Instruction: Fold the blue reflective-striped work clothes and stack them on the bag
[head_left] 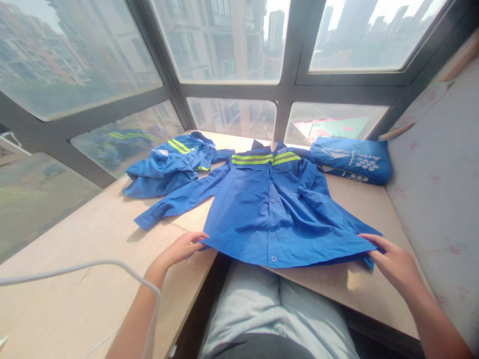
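Observation:
A blue jacket [243, 209] with yellow-green reflective stripes across the chest lies front side up, its collar toward the window and its hem toward me. Its left-side sleeve stretches out over the wood; the sleeve on the right is partly hidden behind the body. My left hand [185, 248] pinches the hem's left corner. The hem's right corner is between the thumb and fingers of my right hand [387, 254]. Between my hands the hem hangs slightly past the front edge of the surface.
Another blue striped garment [164, 172] lies crumpled at the back left. A blue printed bundle [352, 159] sits at the back right, by the wall [441, 199]. A white cable [112, 263] arches over my left forearm. Windows border the wooden surface [93, 234].

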